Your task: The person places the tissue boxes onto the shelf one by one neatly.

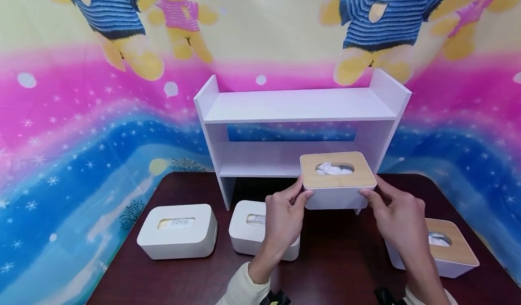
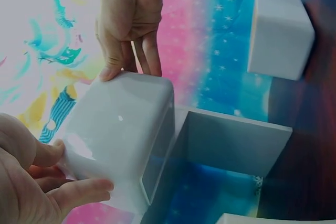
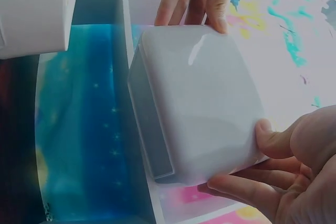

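- Head view: the left hand (image 1: 285, 214) and right hand (image 1: 400, 221) each grip an end of the wood-lidded tissue box (image 1: 338, 180) at frame centre, off the counter (image 1: 333, 260), before the white shelf (image 1: 299, 129) (its lower bay open). Its long axis runs left-right, slot upward. Two white boxes (image 1: 179, 230) lie lower left, another wood-lidded box (image 1: 443, 248) lower right.
- Left wrist view: the box's glossy underside (image 2: 118, 135) fills the centre, fingers (image 2: 79, 190) pinching its edge.
- Right wrist view: the shelf edge (image 3: 128, 35) lies just beside the box.

The word "Face" is readable on the top of the left white tissue box (image 1: 177, 231), and the middle white box (image 1: 254, 226) shows only its first letters, "Fa", beside a hand.
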`<state>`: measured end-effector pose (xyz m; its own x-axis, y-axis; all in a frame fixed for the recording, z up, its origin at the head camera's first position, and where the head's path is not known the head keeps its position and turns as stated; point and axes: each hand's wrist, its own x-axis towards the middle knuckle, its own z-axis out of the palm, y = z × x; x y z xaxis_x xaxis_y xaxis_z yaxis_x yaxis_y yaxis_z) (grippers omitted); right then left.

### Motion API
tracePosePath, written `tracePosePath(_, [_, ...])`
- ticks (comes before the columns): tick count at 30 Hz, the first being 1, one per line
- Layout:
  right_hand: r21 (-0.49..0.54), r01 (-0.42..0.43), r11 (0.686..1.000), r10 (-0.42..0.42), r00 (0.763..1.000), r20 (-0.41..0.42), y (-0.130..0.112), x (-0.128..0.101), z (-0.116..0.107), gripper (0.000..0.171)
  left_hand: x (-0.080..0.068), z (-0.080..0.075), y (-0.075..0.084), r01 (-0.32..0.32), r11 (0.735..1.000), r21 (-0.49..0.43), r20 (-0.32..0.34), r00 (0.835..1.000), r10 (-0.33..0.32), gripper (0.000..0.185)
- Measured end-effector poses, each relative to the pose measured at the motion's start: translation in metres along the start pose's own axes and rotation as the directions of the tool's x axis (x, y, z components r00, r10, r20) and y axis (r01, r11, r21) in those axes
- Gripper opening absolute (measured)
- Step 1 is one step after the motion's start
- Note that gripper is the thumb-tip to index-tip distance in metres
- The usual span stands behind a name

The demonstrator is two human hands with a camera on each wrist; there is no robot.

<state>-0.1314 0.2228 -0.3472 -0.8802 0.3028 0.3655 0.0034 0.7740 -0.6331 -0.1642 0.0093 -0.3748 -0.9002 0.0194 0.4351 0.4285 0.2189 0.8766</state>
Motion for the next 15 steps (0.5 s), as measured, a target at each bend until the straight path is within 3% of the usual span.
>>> tracePosePath(9, [0.084,0.05,0.995,-0.044,0.996,-0.077,0.004,0.011,-0.002,0.056,0.014,0.006,0.006,-0.044,0.999,-0.026,-0.034,0.998,0.043,0.049])
tracePosePath(15, [0.186,0.015,0.982,-0.001,0.997,-0.074,0.01,0.029,0.006,0.056,0.031,0.014,0.0,-0.013,0.998,-0.054,-0.085,0.996,0.009,0.045])
